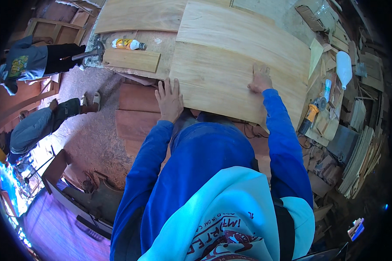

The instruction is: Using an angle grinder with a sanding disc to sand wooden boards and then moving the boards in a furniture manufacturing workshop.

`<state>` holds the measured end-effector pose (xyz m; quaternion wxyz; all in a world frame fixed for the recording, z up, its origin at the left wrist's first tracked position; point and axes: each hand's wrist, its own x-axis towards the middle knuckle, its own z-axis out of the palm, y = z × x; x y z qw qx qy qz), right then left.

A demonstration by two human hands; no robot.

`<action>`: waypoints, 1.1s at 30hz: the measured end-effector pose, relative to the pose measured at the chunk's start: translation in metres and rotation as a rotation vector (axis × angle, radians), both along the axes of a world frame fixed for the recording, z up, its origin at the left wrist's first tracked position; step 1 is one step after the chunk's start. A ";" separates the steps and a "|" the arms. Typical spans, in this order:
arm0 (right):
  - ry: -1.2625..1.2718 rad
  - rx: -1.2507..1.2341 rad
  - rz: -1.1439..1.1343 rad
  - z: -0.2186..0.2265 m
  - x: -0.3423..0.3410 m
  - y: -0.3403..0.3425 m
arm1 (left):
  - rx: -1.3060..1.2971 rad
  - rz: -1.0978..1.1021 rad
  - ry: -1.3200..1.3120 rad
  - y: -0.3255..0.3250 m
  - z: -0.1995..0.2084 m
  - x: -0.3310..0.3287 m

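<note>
A pale plywood sheet [222, 78] lies flat on the worktable in front of me, its near edge by my waist. My left hand [170, 101] is at the sheet's near left corner, fingers stretched and spread, the fingertips along the left edge. Farther right, my right hand [261, 79] rests palm down on the sheet with its fingers loosely extended. Neither hand grips anything. Behind it lies a second plywood panel [244, 26], meeting the first along a seam. A short wooden board [133, 59] is left of the sheet, near a bottle with a yellow label [127, 44].
A yellow-and-black angle grinder [310, 116] lies right of the sheet, near a white plastic bottle [343, 69] and wood scraps. Another plywood panel [139, 15] covers the far left. Two people stand left of the table, one in a grey shirt [30, 61]. Stacked strips [359, 152] lie right.
</note>
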<state>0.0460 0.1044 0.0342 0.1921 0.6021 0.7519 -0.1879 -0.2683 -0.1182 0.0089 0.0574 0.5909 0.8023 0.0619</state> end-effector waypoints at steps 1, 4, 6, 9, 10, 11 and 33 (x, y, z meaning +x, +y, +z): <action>-0.001 -0.002 -0.004 -0.003 0.002 -0.001 | 0.001 -0.059 0.038 -0.003 0.001 0.003; 0.013 0.038 0.016 -0.006 0.002 -0.001 | -0.042 -0.171 0.070 -0.011 0.004 0.006; 0.003 0.017 0.001 -0.002 0.002 -0.002 | -0.065 -0.232 0.038 -0.019 0.006 0.009; -0.003 0.033 -0.006 -0.006 0.003 -0.002 | -0.090 -0.298 -0.001 -0.020 0.004 0.012; -0.006 0.032 -0.006 -0.006 0.003 -0.001 | -0.093 -0.301 -0.007 -0.019 0.004 0.014; -0.004 0.026 -0.008 -0.005 0.002 0.000 | -0.094 -0.301 -0.012 -0.019 0.004 0.016; 0.164 0.220 0.000 -0.001 0.115 -0.206 | -0.206 -0.562 0.006 -0.007 0.030 0.014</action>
